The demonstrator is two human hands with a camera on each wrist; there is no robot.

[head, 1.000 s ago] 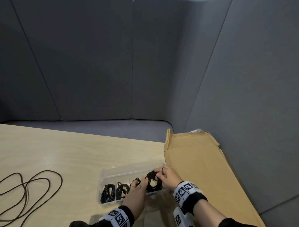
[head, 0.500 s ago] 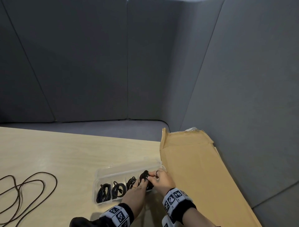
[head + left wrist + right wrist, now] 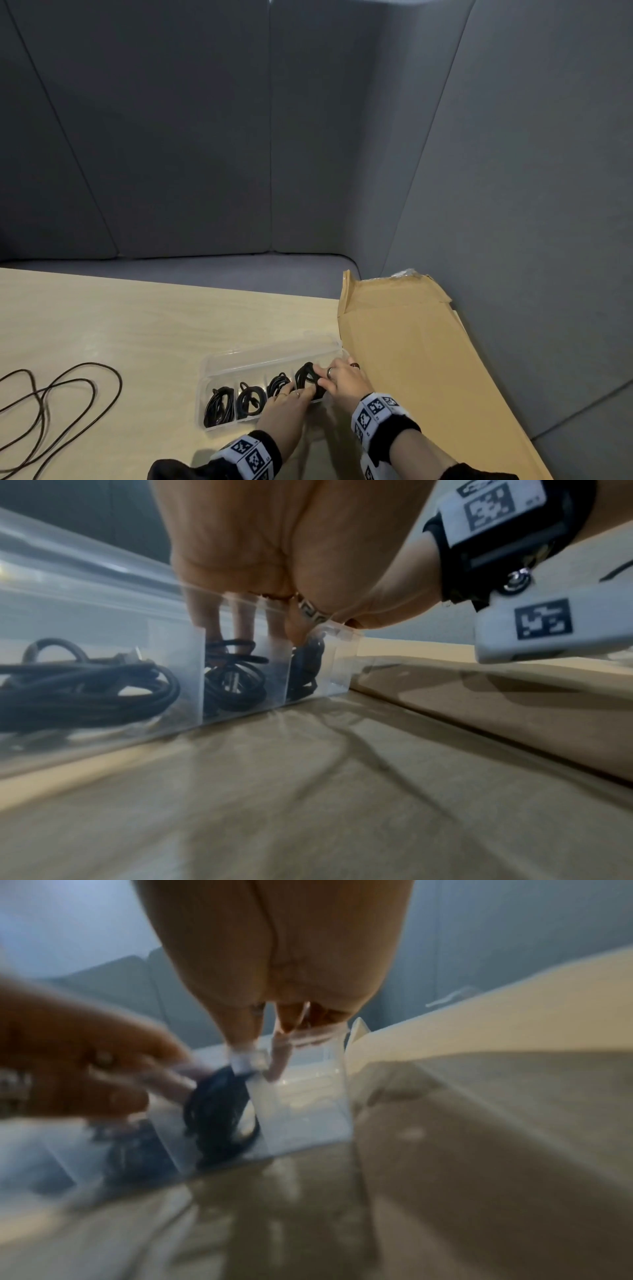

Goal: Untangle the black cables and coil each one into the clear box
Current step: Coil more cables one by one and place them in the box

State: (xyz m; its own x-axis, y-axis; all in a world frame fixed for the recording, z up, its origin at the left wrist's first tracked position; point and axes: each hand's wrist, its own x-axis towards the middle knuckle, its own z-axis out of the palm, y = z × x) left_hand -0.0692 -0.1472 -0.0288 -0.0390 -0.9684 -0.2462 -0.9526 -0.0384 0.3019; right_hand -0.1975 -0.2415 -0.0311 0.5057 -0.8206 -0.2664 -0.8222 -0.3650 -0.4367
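A clear divided box (image 3: pixel 267 356) lies on the wooden table beside a cardboard sheet. Three of its compartments each hold a coiled black cable (image 3: pixel 250 401). In the rightmost filled compartment another black coil (image 3: pixel 305 375) stands on edge, seen through the box wall (image 3: pixel 103 582) as a dark coil (image 3: pixel 308 664) and, blurred, as the same coil (image 3: pixel 219 1107). My left hand (image 3: pixel 291 407) reaches over the near wall, thumb and ringed finger on this coil. My right hand (image 3: pixel 342 380) curls over its top from the right and pinches it.
A long loose black cable (image 3: pixel 51 411) sprawls on the table (image 3: pixel 137 325) at the far left. A flattened cardboard box (image 3: pixel 411 359) lies right of the clear box. Grey padded walls and a bench surround the table.
Both hands have lowered the coil from above the box rim down into its compartment, squeezing it narrower. The view has shifted slightly.
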